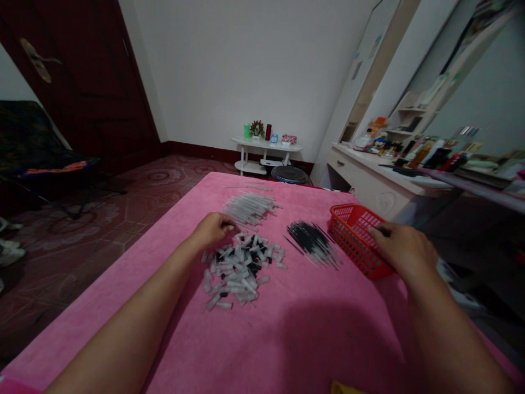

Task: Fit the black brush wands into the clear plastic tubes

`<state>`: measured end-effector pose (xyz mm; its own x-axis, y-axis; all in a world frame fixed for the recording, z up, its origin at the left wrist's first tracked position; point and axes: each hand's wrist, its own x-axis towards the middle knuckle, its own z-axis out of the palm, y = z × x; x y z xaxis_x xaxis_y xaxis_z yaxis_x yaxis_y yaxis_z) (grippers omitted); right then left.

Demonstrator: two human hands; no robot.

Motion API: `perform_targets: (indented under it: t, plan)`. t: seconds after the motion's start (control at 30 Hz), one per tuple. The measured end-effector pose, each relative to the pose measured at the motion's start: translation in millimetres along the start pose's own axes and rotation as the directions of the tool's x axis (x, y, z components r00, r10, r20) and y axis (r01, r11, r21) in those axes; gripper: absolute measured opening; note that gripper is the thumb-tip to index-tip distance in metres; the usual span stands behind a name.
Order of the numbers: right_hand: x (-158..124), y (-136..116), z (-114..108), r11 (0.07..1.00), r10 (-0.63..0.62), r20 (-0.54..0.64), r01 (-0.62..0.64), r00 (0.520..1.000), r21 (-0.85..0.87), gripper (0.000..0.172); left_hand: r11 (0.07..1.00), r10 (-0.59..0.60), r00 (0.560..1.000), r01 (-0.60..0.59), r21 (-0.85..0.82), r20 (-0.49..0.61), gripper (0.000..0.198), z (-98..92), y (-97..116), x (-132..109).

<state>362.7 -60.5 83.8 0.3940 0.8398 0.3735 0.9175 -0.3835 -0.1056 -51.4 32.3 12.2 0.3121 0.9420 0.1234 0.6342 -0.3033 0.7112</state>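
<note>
My left hand hovers at the upper left of a heap of small clear and black plastic caps. Its fingers are curled together, and whatever they hold, if anything, is hidden. Just beyond it lies a pile of thin clear tubes. On the right, my right hand grips the near right rim of a red plastic basket, thumb over the edge. Between basket and caps lies a bundle of slim sticks, black at the far part and clear at the near ends.
A pink cloth covers the table. Something yellow shows at its near edge. To the right stands a white dresser crowded with bottles. A small white shelf is by the far wall, a folding chair at left.
</note>
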Motion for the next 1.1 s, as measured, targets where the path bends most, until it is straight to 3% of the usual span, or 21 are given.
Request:
perform_targets:
  t: [0.07,0.17,0.27,0.4,0.47,0.6,0.73,0.9,1.1]
  plan:
    - [-4.7,-14.3,1.0,0.999,-0.017,0.016,0.017,1.000,0.045,0.042,0.977,0.060,0.992,-0.037,0.208,-0.109,0.025,1.5,-6.9,4.2]
    - [-16.2,-42.2,8.0,0.958,-0.208,0.042,0.195,0.977,0.211,0.033,0.920,0.102,0.990,-0.057,0.387,-0.098,0.026,3.0,-17.7,6.7]
    - [-33.7,-70.4,19.9,0.886,-0.376,0.051,0.343,0.925,0.313,0.026,0.882,0.119,0.991,-0.074,0.466,-0.067,0.022,5.1,-23.9,6.1]
    - [-58.3,-96.1,37.3,0.836,-0.494,0.125,0.431,0.860,0.339,0.020,0.851,0.111,0.992,-0.061,0.521,-0.065,0.017,6.4,-20.5,3.1]
    - [-66.6,-101.7,45.4,0.848,-0.496,0.153,0.439,0.855,0.295,0.020,0.845,0.109,0.990,-0.046,0.533,-0.088,0.018,6.5,-14.8,1.1]
    - [-72.6,-102.1,59.2,0.910,-0.414,0.199,0.396,0.888,0.125,0.020,0.866,0.157,0.972,-0.050,0.498,-0.175,0.022,10.0,-2.2,-1.7]
    - [-72.6,-99.3,62.3,0.913,-0.408,0.207,0.402,0.889,0.076,0.012,0.906,0.227,0.962,-0.152,0.395,-0.151,0.022,18.7,4.5,-1.8]
    - [-74.2,-104.1,47.4,0.880,-0.447,0.122,0.411,0.886,0.236,0.012,0.912,0.347,0.933,-0.311,0.267,-0.098,0.027,28.2,9.8,-0.6]
    - [-78.2,-111.9,38.0,0.788,-0.532,0.062,0.467,0.845,0.402,0.013,0.930,0.363,0.925,-0.352,0.105,-0.113,0.026,31.4,21.4,-2.2]
